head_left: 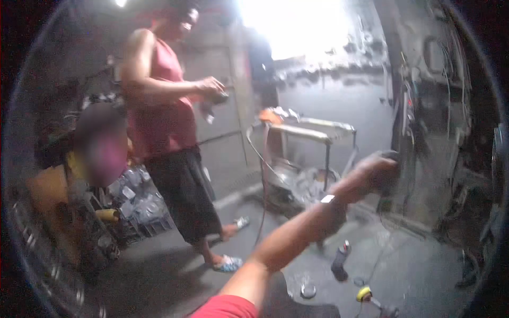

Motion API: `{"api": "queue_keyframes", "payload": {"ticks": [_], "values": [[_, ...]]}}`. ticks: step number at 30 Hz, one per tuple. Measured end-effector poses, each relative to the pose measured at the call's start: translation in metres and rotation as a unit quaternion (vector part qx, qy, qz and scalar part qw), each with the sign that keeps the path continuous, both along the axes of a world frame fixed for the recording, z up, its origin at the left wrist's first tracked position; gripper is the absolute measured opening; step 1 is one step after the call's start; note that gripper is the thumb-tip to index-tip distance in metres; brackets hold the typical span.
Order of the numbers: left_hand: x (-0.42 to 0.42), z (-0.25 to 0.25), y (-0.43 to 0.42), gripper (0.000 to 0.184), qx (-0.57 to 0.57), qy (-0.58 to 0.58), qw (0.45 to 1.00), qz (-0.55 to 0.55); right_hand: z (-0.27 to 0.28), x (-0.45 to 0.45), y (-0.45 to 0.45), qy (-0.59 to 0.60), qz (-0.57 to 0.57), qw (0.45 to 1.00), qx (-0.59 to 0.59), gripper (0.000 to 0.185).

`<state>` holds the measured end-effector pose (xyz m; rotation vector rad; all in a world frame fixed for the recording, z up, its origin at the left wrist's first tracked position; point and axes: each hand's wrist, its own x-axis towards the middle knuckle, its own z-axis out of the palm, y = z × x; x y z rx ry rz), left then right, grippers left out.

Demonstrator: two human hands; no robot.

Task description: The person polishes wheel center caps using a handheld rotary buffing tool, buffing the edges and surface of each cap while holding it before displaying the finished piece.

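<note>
My left arm, with a red sleeve and a light band near the wrist, stretches from the bottom centre up to the right. At its end my left hand is blurred, near a dark shape; its fingers and anything in them cannot be made out. It appears in front of the grey wall, to the right of a metal-framed cart. My right hand is not in view. Below the arm, a dark bottle is on the floor, with a small round object and a yellow-headed item nearby.
A person in a red top and dark trousers stands at the left, holding a small dark object. Behind them is a heap of parts. An orange item lies on the cart. Cables hang at the right.
</note>
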<state>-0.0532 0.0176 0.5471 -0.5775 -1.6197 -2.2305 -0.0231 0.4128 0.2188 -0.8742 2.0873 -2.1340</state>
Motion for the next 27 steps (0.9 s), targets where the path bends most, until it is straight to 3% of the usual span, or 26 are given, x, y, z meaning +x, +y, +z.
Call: {"api": "queue_keyframes", "payload": {"ticks": [2, 3, 5, 6, 8, 10, 11, 14, 17, 20, 21, 24, 27], "values": [[0.037, -0.045, -0.006, 0.044, 0.137, -0.018, 0.989, -0.042, 0.013, 0.006, 0.005, 0.040, -0.035, 0.999, 0.005, 0.081], [0.052, -0.070, -0.008, 0.049, 0.217, -0.050, 0.973, -0.068, -0.006, -0.001, 0.005, -0.117, -0.090, 0.989, -0.017, 0.096], [0.073, -0.129, -0.009, 0.063, 0.315, -0.101, 0.943, -0.049, 0.025, 0.018, -0.005, -0.242, -0.193, 0.949, -0.063, 0.086], [0.081, -0.157, -0.003, 0.065, 0.373, -0.104, 0.919, -0.079, 0.018, 0.013, 0.002, -0.247, -0.217, 0.944, -0.045, 0.082], [0.103, -0.217, 0.013, 0.070, 0.444, -0.145, 0.881, -0.080, -0.016, 0.010, 0.028, -0.232, -0.218, 0.944, -0.086, 0.069], [0.115, -0.268, 0.024, 0.082, 0.493, -0.117, 0.843, -0.180, 0.017, 0.019, 0.021, -0.299, -0.177, 0.936, -0.058, 0.055], [0.119, -0.285, 0.032, 0.082, 0.511, -0.129, 0.828, -0.190, 0.005, 0.017, 0.029, -0.276, -0.183, 0.942, -0.045, 0.043], [0.121, -0.343, 0.055, 0.082, 0.563, -0.148, 0.778, -0.236, -0.008, 0.016, 0.041, -0.342, -0.142, 0.922, -0.111, 0.043], [0.114, -0.366, 0.062, 0.082, 0.571, -0.162, 0.764, -0.255, 0.006, 0.023, 0.039, -0.345, -0.107, 0.923, -0.131, 0.050], [0.101, -0.372, 0.062, 0.083, 0.551, -0.224, 0.785, -0.174, 0.018, 0.028, 0.034, -0.337, -0.072, 0.927, -0.146, 0.055], [0.097, -0.370, 0.062, 0.081, 0.577, -0.241, 0.767, -0.145, 0.022, 0.030, 0.033, -0.331, -0.057, 0.930, -0.151, 0.057], [0.092, -0.380, 0.063, 0.066, 0.577, -0.265, 0.766, -0.103, 0.024, 0.029, 0.035, -0.290, -0.003, 0.953, -0.092, 0.059], [0.092, -0.385, 0.055, 0.062, 0.589, -0.251, 0.762, -0.100, 0.057, 0.027, 0.034, -0.275, -0.038, 0.956, 0.090, 0.075]]}}
